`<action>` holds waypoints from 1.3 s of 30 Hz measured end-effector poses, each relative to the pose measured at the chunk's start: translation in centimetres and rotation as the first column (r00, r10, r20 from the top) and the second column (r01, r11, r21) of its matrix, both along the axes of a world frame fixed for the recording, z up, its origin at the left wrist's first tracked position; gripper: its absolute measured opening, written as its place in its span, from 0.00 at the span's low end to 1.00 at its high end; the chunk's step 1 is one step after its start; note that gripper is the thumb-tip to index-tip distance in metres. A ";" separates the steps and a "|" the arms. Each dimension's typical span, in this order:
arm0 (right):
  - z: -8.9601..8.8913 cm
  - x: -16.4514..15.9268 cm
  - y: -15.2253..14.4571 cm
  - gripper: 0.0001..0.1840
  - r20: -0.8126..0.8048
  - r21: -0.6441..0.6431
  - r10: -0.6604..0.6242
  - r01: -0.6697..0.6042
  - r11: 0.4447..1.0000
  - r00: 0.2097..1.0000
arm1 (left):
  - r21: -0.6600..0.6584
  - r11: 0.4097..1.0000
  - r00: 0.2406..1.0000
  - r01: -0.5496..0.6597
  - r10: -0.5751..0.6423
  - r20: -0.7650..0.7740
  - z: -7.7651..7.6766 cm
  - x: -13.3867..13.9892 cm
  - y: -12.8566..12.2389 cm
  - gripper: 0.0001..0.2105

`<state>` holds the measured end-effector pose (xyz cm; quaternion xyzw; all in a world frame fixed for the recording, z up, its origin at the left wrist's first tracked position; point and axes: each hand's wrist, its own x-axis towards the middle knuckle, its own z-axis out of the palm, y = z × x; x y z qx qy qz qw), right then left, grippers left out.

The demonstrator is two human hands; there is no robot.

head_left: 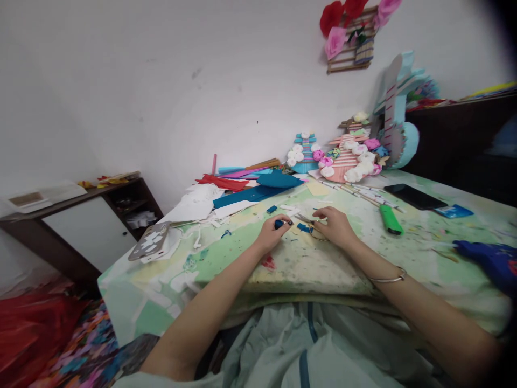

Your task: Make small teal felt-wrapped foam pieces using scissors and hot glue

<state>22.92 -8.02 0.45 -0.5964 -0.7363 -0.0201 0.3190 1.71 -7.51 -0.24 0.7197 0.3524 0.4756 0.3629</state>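
My left hand [274,233] is closed with its fingers pinched on a small dark blue piece [278,223], whose material I cannot make out. To its right, my right hand [335,227] is curled around a pair of scissors [304,217], with the blades pointing left toward my left hand. Between and below the hands lie small blue scraps [304,228] on the tablecloth. Just beyond the left hand are another small blue piece [272,209] and some white strips [288,207].
Blue sheets [258,193] and white paper [194,202] lie at the back left. Phones [151,241] [414,196] rest on both sides. A green utility knife [390,219] and a dark blue glue gun [484,258] are at right. Flower-decorated crafts [347,161] stand against the wall.
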 end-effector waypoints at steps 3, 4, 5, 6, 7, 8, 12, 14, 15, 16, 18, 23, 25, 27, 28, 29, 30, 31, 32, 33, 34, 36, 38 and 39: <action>0.1 -0.4 -0.2 0.08 -0.061 0.059 0.083 -0.079 0.995 0.995 | -0.048 0.998 0.999 0.034 -0.033 0.027 0.1 0.0 -0.2 0.08; 0.0 -0.4 -0.1 0.07 -0.077 0.073 0.097 -0.091 0.993 0.992 | -0.063 0.997 0.998 0.044 -0.042 0.040 0.1 0.0 -0.2 0.08; 0.0 -0.4 -0.1 0.06 -0.092 0.085 0.107 -0.099 0.991 0.990 | -0.078 0.995 0.997 0.055 -0.050 0.056 0.1 0.0 -0.2 0.07; -0.2 -0.4 0.0 0.06 -0.106 0.095 0.115 -0.105 0.990 0.988 | -0.094 0.993 0.995 0.065 -0.058 0.076 0.0 -0.1 -0.1 0.07; -0.3 -0.4 0.1 0.06 -0.119 0.104 0.123 -0.111 0.988 0.985 | -0.112 0.991 0.993 0.075 -0.064 0.100 -0.1 -0.2 0.0 0.08; -0.4 -0.4 0.1 0.06 -0.131 0.110 0.132 -0.118 0.987 0.983 | -0.131 0.988 0.989 0.087 -0.071 0.126 -0.3 -0.2 0.2 0.10; -0.7 -0.3 0.3 0.10 -0.182 0.130 0.156 -0.133 0.983 0.971 | -0.208 0.968 0.970 0.141 -0.093 0.224 -1.0 -0.1 0.9 0.12; -0.7 -0.3 0.4 0.12 -0.209 0.139 0.170 -0.143 0.980 0.963 | -0.228 0.960 0.964 0.163 -0.106 0.244 -1.2 0.0 1.0 0.12; -0.8 -0.3 0.4 0.12 -0.222 0.144 0.181 -0.151 0.978 0.958 | -0.232 0.958 0.963 0.170 -0.111 0.247 -1.2 0.0 0.9 0.12; -0.8 -0.3 0.5 0.13 -0.234 0.148 0.194 -0.162 0.976 0.953 | -0.233 0.956 0.962 0.175 -0.116 0.248 -1.2 0.1 0.8 0.13; -0.9 -0.4 0.6 0.13 -0.258 0.156 0.226 -0.190 0.969 0.939 | -0.232 0.956 0.963 0.179 -0.122 0.242 -1.1 0.1 0.5 0.15; -1.1 -0.7 0.6 0.13 -0.303 0.157 0.344 -0.309 0.938 0.889 | -0.269 0.945 0.969 0.187 -0.132 0.207 -0.8 0.0 0.1 0.18; -1.0 -0.8 0.5 0.13 -0.310 0.156 0.384 -0.353 0.923 0.870 | -0.284 0.943 0.973 0.173 -0.118 0.201 -0.8 -0.1 0.2 0.19; -1.0 -0.8 0.5 0.11 -0.315 0.150 0.412 -0.384 0.911 0.855 | -0.289 0.946 0.976 0.145 -0.089 0.198 -0.9 -0.1 0.3 0.19; -0.9 -0.8 0.5 0.10 -0.316 0.146 0.421 -0.395 0.907 0.850 | -0.292 0.947 0.978 0.131 -0.075 0.197 -0.9 -0.1 0.3 0.19; -0.9 -0.8 0.5 0.09 -0.317 0.143 0.426 -0.402 0.905 0.847 | -0.295 0.948 0.979 0.120 -0.063 0.195 -1.0 -0.1 0.4 0.19; -0.9 -0.8 0.6 0.08 -0.317 0.139 0.429 -0.406 0.903 0.846 | -0.298 0.948 0.979 0.112 -0.055 0.194 -1.0 -0.1 0.4 0.19; -0.9 -0.8 0.7 0.08 -0.315 0.135 0.428 -0.407 0.904 0.847 | -0.301 0.948 0.980 0.107 -0.048 0.195 -1.1 -0.1 0.5 0.19; -0.9 -0.8 0.8 0.08 -0.312 0.130 0.425 -0.404 0.905 0.850 | -0.303 0.948 0.980 0.102 -0.043 0.196 -1.1 0.0 0.6 0.19; -1.0 -0.7 0.9 0.07 -0.308 0.125 0.419 -0.400 0.908 0.854 | -0.305 0.947 0.980 0.097 -0.037 0.197 -1.1 0.0 0.7 0.19; -1.0 -0.6 1.1 0.07 -0.303 0.118 0.413 -0.396 0.911 0.859 | -0.307 0.947 0.980 0.092 -0.032 0.197 -1.1 0.1 0.8 0.20; -1.3 -0.3 1.4 0.03 -0.291 0.097 0.400 -0.389 0.916 0.869 | -0.316 0.945 0.981 0.079 -0.018 0.191 -1.2 0.3 1.0 0.20; -1.6 0.1 1.5 0.06 -0.277 0.067 0.387 -0.383 0.921 0.880 | -0.326 0.944 0.984 0.058 0.001 0.177 -1.2 0.5 1.1 0.19; -1.8 0.3 1.5 0.08 -0.270 0.051 0.380 -0.381 0.923 0.885 | -0.327 0.944 0.986 0.043 0.013 0.167 -1.2 0.5 1.1 0.19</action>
